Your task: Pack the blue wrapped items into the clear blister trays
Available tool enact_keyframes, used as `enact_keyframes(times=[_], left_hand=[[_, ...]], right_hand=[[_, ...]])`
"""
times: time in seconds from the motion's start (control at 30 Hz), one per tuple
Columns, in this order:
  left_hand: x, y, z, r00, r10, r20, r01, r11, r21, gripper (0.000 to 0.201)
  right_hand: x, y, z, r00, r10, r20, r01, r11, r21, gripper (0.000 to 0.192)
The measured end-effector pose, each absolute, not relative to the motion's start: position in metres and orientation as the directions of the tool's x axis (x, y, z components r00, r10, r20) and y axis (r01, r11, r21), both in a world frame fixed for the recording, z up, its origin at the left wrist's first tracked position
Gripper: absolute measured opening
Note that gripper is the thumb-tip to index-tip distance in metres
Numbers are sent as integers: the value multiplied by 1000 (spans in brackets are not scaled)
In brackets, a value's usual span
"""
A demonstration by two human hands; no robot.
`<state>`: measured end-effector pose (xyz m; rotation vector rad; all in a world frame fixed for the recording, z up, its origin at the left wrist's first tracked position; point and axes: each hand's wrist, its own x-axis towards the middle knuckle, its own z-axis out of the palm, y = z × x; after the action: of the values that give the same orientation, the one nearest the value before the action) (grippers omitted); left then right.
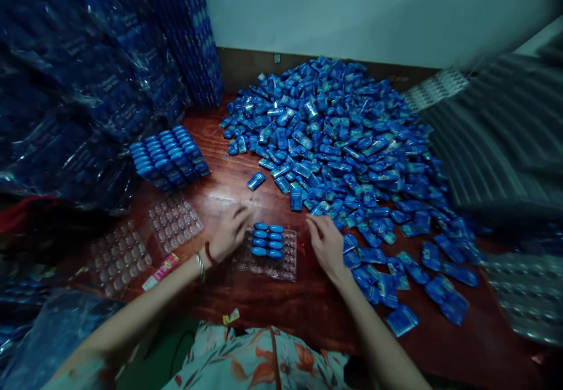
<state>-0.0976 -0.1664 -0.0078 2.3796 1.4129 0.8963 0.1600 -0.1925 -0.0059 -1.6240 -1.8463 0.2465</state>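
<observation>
1. The step in hand looks like filling a clear blister tray (269, 256) with small blue sachets (267, 240). The tray lies on the reddish wooden surface (272, 305), near the person and between the two hands. About eight sachets sit in two short columns at its far end. The nearer pockets show no blue.

2. The left hand (226, 234) rests at the tray's left edge, touching or just beside it. Its fingers are loosely curled and point right toward the filled rows. The hand is blurred, so I cannot tell whether they pinch a sachet.

3. The right hand (325, 243) hovers just right of the tray, at the near edge of the big heap of loose sachets (334, 138). Its fingers are half bent and a little apart, and nothing is clearly held between them.

4. Each seated sachet has its long axis running left to right, with the ends pointing at the two hands. They stack one behind another from near to far. The tray itself runs longer from left to right, slightly askew to the surface edge.

5. As I judge it, the next move calls for lifting a single sachet from the heap's near fringe, turning it so its long axis runs crosswise like the others, and pressing it into the next bare pocket nearer the person.

6. To the far left sits a filled tray (169, 156). Empty clear trays (173, 221) lie between it and the left hand.
</observation>
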Motion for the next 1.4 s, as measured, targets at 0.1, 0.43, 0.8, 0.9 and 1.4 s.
enact_keyframes(times=[0.1, 0.43, 0.8, 0.9, 1.4], left_hand=[[-88, -85, -3, 283, 935, 211, 802, -352, 482, 33], [-35, -30, -7, 355, 935, -6, 909, -344, 237, 51], [-1, -25, -14, 444, 879, -174, 848, -350, 399, 41], [-13, -40, -16, 504, 850, -154, 799, -391, 457, 38], [-111, -119, -5, 233, 960, 154, 592, -265, 761, 20]], right_hand=[[164, -142, 0, 47, 974, 221, 874, 67, -481, 36], [121, -90, 1, -92, 992, 84, 994, 97, -55, 42], [172, -93, -5, -67, 996, -50, 970, 53, -239, 39], [183, -120, -4, -119, 989, -88, 964, 94, -250, 27], [123, -84, 4, 0, 991, -135, 954, -41, -296, 36]])
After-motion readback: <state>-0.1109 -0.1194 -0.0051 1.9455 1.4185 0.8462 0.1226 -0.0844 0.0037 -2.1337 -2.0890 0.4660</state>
